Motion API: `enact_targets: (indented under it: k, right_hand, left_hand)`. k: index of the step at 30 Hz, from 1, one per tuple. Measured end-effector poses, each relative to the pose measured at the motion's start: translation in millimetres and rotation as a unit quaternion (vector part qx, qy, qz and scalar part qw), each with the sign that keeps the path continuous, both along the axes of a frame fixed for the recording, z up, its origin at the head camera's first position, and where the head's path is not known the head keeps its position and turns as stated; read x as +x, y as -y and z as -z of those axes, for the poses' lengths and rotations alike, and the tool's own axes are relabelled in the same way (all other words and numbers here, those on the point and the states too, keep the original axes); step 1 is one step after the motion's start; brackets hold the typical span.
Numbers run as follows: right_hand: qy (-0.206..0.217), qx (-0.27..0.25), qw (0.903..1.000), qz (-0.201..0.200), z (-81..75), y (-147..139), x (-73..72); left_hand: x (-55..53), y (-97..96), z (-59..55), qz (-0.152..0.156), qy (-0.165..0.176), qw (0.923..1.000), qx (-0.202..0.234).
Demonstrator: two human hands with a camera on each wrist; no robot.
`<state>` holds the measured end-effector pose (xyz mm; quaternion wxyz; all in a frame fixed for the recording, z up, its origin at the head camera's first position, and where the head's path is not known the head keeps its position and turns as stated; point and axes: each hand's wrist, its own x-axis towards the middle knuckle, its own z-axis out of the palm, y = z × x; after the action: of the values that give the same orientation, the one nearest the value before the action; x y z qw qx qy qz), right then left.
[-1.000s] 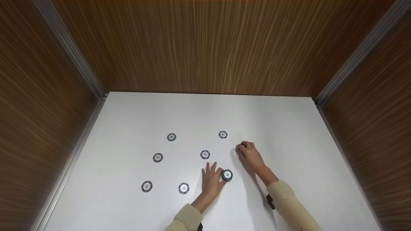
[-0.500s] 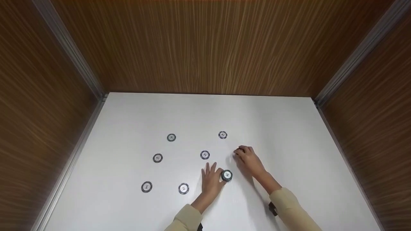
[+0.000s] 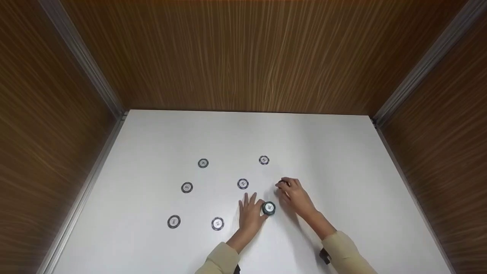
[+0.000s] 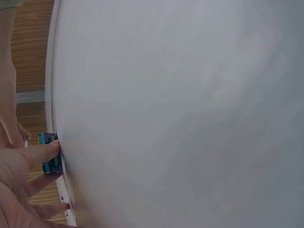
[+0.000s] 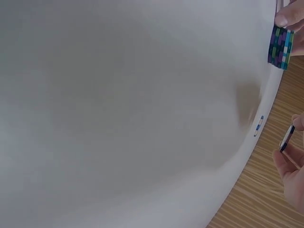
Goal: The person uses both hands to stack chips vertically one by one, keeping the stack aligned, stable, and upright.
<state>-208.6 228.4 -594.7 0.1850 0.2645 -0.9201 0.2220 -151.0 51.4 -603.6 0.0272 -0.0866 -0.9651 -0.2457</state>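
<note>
A short stack of poker chips (image 3: 269,208) stands on the white table, dark-edged with teal and purple bands in the left wrist view. My left hand (image 3: 251,217) grips its side between thumb and forefinger while the other fingers spread out. Behind and to the right of the stack, my right hand (image 3: 297,196) pinches a single poker chip (image 5: 287,138) by its edge, lifted off the table. In the head view that chip is mostly covered by the fingers. The nearest loose chip (image 3: 243,183) lies flat just beyond my left fingertips.
Other loose poker chips lie flat: one at the back (image 3: 264,160), one left of my left hand (image 3: 217,223), and several in a column farther left, such as the chip (image 3: 187,187). Wood-grain panels (image 3: 243,57) wall the white table (image 3: 342,152) at the back and sides.
My right hand has come nearer, toward the stack, carrying its pinched chip. The left hand and the stack have stayed where they were, as have the loose chips.
</note>
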Motion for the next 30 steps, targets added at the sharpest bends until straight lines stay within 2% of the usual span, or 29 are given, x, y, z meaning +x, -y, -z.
enact_targets:
  k: [13,20,30]
  right_hand:
    - [0.012,-0.007,0.9995,-0.028,0.3,9,19.9]
    - [0.03,0.014,0.999,-0.029,2.2,15,30.1]
    - [0.017,0.031,0.9981,-0.05,6.1,18,39.7]
  left_hand:
    - [0.8,-0.3,-0.5,-0.001,-0.003,1.0,-0.008]
    - [0.9,-0.2,0.6,-0.004,-0.012,0.9998,-0.014]
    - [0.7,0.8,1.1,0.004,-0.012,0.9999,0.004]
